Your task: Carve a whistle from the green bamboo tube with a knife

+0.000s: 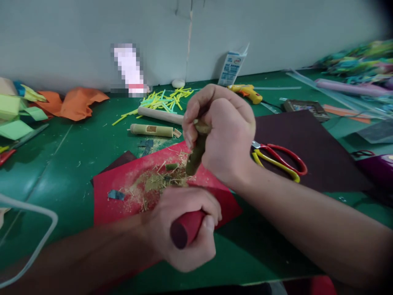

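Gripping a green bamboo tube [195, 160] over the red sheet [104, 209], our right hand [227, 131] has its fingers curled snugly round it; just below, our left hand [184, 204] wraps fully about a red handle [194, 224], far end hidden from us. Shavings [153, 184] litter the sheet. Right beyond it lie a notched bamboo piece [166, 131], a pale rod [162, 116] and yellow sticks [181, 96]. Scissors [276, 166] crowd our right wrist on a dark sheet [302, 135]; farther back, a glue gun [250, 95] sits near the wall [276, 32]. Bare green surface [73, 149] gives us room leftward, with another stretch between red sheet and near edge.
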Demonstrator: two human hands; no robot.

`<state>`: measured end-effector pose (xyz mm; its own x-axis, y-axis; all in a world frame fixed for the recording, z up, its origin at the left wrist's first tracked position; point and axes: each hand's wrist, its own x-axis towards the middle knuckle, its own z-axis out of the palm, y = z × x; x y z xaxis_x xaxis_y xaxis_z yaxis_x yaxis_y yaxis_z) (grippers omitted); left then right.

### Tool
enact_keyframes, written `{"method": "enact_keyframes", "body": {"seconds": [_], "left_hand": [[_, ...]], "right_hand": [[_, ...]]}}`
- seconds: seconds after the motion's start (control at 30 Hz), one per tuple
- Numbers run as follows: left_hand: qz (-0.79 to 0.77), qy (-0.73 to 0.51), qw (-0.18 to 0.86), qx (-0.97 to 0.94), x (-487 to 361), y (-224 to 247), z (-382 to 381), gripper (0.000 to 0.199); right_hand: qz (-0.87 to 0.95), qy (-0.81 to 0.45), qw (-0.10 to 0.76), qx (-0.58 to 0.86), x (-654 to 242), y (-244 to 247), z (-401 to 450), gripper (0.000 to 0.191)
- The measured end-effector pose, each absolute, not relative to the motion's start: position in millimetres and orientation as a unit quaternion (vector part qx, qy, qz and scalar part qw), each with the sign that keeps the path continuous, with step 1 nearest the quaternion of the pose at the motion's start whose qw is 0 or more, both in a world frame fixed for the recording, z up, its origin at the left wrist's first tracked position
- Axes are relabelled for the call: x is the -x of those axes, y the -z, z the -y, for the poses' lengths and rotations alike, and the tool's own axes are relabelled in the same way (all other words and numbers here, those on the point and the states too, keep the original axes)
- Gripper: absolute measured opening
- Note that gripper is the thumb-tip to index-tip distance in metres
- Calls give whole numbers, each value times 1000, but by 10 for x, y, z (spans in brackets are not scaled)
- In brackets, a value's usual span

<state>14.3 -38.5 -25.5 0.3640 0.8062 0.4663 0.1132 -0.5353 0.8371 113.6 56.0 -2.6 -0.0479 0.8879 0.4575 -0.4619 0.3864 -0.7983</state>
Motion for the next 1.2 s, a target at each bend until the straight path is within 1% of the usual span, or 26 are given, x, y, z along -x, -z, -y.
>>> {"method": "enact_keyframes", "body": {"seconds": [0.1, 0.2, 0.27, 0.47, 0.63, 0.73, 0.83, 0.97, 1.03, 1.2], "left_hand": [[-328, -465, 324, -756, -55, 83, 384, 13], [-342, -516, 287, -731, 99, -27, 338, 15], [-355, -553, 283, -699, 168, -1, 290, 15], [-372, -579, 306, -658, 182, 179, 195, 15], [-365, -581, 374, -625, 169, 139, 226, 17], [-361, -576, 405, -611, 173, 105, 256, 18], [-362, -573, 401, -616, 174, 98, 272, 18], [-360, -575, 393, -621, 180, 115, 273, 19], [-357, -574, 383, -629, 182, 128, 271, 18], [-365, -577, 343, -646, 141, 180, 269, 13]], "right_hand": [[520, -511, 653, 207, -1208, 58, -653, 22], [519, -514, 647, 218, -1245, 76, -712, 22], [520, -518, 644, 216, -1243, 75, -715, 22], [529, -515, 638, 219, -1206, 53, -627, 23], [555, -496, 620, 247, -1234, 33, -567, 24], [581, -483, 610, 240, -1274, -3, -573, 25], [602, -487, 599, 205, -1294, -45, -571, 29], [600, -536, 571, 165, -1280, -54, -532, 29], [581, -543, 582, 170, -1262, -41, -519, 29], [532, -509, 645, 204, -1194, -20, -524, 25]]}}
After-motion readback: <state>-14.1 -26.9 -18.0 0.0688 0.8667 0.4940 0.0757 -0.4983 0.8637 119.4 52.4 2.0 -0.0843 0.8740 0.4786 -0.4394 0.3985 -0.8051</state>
